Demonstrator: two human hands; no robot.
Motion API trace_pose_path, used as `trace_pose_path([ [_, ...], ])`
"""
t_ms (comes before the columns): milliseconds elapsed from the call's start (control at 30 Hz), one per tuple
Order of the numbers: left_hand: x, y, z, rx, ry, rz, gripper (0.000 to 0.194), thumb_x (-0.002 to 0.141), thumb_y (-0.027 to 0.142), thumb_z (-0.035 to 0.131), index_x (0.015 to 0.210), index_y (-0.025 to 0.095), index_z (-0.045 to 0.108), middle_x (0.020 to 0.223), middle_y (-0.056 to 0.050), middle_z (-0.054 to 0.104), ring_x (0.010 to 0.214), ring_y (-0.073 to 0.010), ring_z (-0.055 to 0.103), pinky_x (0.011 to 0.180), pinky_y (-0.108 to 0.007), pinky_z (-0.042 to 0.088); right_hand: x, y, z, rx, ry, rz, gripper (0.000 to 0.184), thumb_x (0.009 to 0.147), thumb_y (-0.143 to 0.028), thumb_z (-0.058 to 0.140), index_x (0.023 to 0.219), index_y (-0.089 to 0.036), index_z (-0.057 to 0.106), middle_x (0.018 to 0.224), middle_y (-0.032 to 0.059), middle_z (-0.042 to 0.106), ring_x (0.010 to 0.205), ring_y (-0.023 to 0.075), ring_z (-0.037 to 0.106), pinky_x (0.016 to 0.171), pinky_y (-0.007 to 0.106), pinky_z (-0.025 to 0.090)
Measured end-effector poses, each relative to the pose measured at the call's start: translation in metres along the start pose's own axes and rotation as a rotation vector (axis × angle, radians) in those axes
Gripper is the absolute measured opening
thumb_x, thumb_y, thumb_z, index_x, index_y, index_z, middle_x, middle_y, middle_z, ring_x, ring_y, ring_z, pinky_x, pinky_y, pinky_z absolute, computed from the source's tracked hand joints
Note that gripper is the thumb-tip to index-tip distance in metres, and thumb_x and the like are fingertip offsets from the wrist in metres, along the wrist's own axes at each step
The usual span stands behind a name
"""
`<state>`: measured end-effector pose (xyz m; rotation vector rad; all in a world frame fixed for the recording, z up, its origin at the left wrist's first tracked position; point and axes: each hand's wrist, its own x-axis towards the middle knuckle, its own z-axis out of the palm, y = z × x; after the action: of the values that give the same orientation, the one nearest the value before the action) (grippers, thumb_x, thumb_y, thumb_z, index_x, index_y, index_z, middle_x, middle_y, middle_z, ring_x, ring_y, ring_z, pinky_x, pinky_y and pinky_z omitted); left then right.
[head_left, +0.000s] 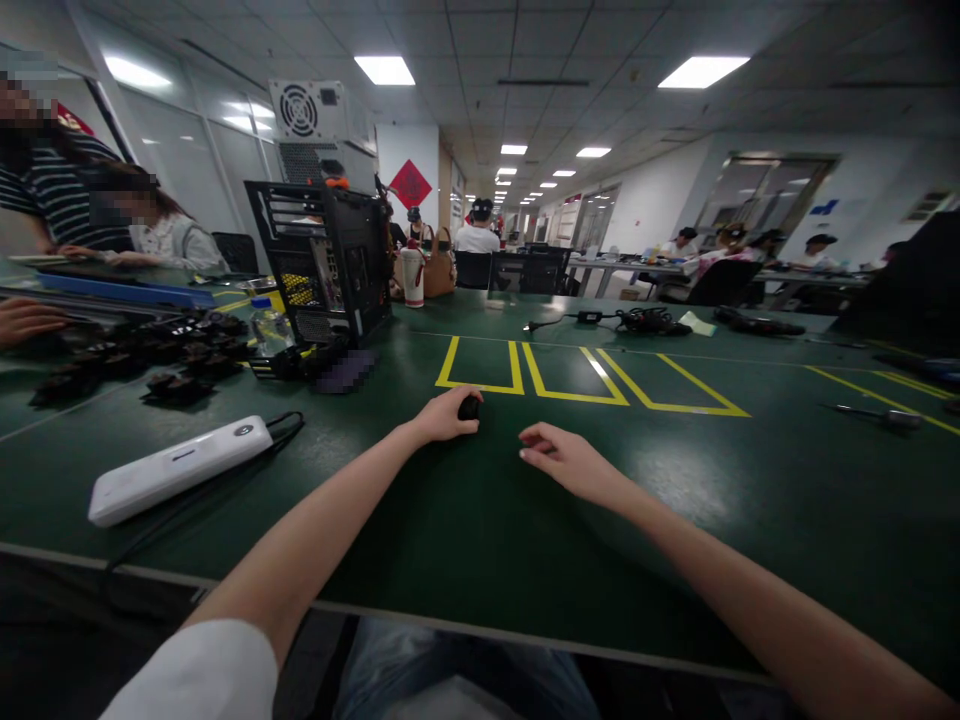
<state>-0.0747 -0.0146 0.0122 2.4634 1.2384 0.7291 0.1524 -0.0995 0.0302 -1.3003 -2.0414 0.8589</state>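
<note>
My left hand [446, 416] is closed around a small dark, rounded object [469, 407], just in front of the leftmost yellow outline on the green table. Fingers cover most of that object, so its kind does not show. To its right, my right hand [559, 455] hovers over or rests lightly on the tabletop, fingers loosely bent and a gap between thumb and forefinger. Nothing shows in its grasp. Three yellow tape outlines [517, 388] lie beyond both hands on the table [480, 520].
At left are a white power strip [180, 470] with a black cable, several black parts [180, 385], a plastic bottle [271, 328] and a black computer case [322, 265]. Cables [652, 320] lie at the back; a screwdriver-like tool [881, 415] is right. Another person's hand [30, 320] is far left.
</note>
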Motion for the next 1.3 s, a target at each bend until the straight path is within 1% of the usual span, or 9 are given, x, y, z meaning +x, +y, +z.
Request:
trace_pose_path([
  [133, 0.018, 0.006, 0.011, 0.027, 0.004, 0.021, 0.04, 0.065, 0.029, 0.058, 0.102, 0.022, 0.046, 0.1, -0.002, 0.053, 0.088, -0.02, 0.053, 0.076, -0.034, 0.044, 0.064, 0.018, 0.018, 0.319, 0.164, 0.122, 0.031, 0.073, -0.042, 0.052, 0.094, -0.02, 0.057, 0.097, 0.0074, 0.059, 0.086, 0.0193, 0.056, 0.075, 0.036, 0.048],
  [267, 0.021, 0.01, 0.015, 0.027, 0.021, 0.069, 0.044, 0.065, 0.029, 0.058, 0.106, 0.023, 0.043, 0.106, -0.003, 0.051, 0.092, -0.0209, 0.053, 0.078, -0.035, 0.044, 0.09, 0.024, 0.031, 0.628, 0.168, 0.151, 0.024, 0.071, -0.035, 0.057, 0.088, -0.018, 0.058, 0.093, 0.0066, 0.06, 0.088, 0.0183, 0.056, 0.079, 0.036, 0.048],
  [400, 0.022, 0.013, 0.021, 0.002, 0.046, 0.085, 0.058, 0.064, 0.028, 0.059, 0.116, 0.024, 0.034, 0.115, -0.005, 0.047, 0.101, -0.0234, 0.05, 0.082, -0.037, 0.043, 0.087, 0.024, 0.031, 0.741, 0.163, 0.167, 0.019, 0.068, -0.028, 0.061, 0.085, -0.019, 0.058, 0.093, 0.0052, 0.06, 0.088, 0.0165, 0.057, 0.082, 0.036, 0.047],
  [500, 0.023, 0.016, 0.025, -0.009, 0.062, 0.094, 0.066, 0.064, 0.028, 0.06, 0.121, 0.022, 0.028, 0.121, -0.007, 0.043, 0.105, -0.0249, 0.047, 0.086, -0.039, 0.041, 0.079, 0.022, 0.026, 0.755, 0.129, 0.154, 0.023, 0.068, -0.025, 0.061, 0.09, -0.021, 0.058, 0.095, 0.0043, 0.06, 0.089, 0.0151, 0.057, 0.083, 0.035, 0.046],
  [667, 0.016, 0.021, 0.025, -0.029, 0.06, 0.122, 0.063, 0.065, 0.033, 0.061, 0.118, 0.02, 0.03, 0.118, -0.009, 0.044, 0.102, -0.0253, 0.049, 0.085, -0.041, 0.041, 0.065, 0.024, 0.024, 0.59, 0.146, 0.032, 0.031, 0.067, -0.028, 0.061, 0.096, -0.019, 0.056, 0.096, 0.0049, 0.06, 0.089, 0.0165, 0.057, 0.083, 0.037, 0.044],
  [767, 0.008, 0.026, 0.022, -0.05, 0.055, 0.202, 0.068, 0.063, 0.037, 0.063, 0.118, 0.019, 0.029, 0.117, -0.01, 0.043, 0.104, -0.0253, 0.047, 0.087, -0.04, 0.04, 0.056, 0.023, 0.026, 0.5, 0.164, -0.093, 0.032, 0.068, -0.027, 0.061, 0.098, -0.018, 0.056, 0.1, 0.0051, 0.06, 0.092, 0.0167, 0.056, 0.087, 0.037, 0.042],
  [833, 0.003, 0.028, 0.02, -0.06, 0.063, 0.249, 0.068, 0.062, 0.036, 0.064, 0.118, 0.019, 0.029, 0.117, -0.01, 0.042, 0.106, -0.0248, 0.045, 0.089, -0.039, 0.039, 0.051, 0.022, 0.027, 0.47, 0.175, -0.132, 0.032, 0.068, -0.026, 0.061, 0.098, -0.018, 0.056, 0.1, 0.0046, 0.059, 0.093, 0.0165, 0.056, 0.089, 0.036, 0.041],
  [1000, -0.002, 0.031, 0.021, -0.079, 0.082, 0.228, 0.059, 0.065, 0.027, 0.061, 0.116, 0.021, 0.031, 0.114, -0.009, 0.043, 0.102, -0.0234, 0.047, 0.087, -0.04, 0.039, 0.044, 0.018, 0.028, 0.441, 0.175, -0.145, 0.031, 0.068, -0.026, 0.06, 0.098, -0.019, 0.055, 0.099, 0.0037, 0.059, 0.093, 0.0168, 0.056, 0.088, 0.036, 0.042],
  [1300, -0.005, 0.035, 0.024, -0.084, 0.083, 0.233, 0.062, 0.065, 0.033, 0.062, 0.117, 0.021, 0.03, 0.114, -0.009, 0.043, 0.101, -0.0237, 0.048, 0.085, -0.04, 0.041, 0.047, 0.021, 0.032, 0.452, 0.231, -0.15, 0.022, 0.069, -0.031, 0.059, 0.087, -0.019, 0.054, 0.089, 0.0018, 0.059, 0.085, 0.0143, 0.056, 0.082, 0.032, 0.044],
])
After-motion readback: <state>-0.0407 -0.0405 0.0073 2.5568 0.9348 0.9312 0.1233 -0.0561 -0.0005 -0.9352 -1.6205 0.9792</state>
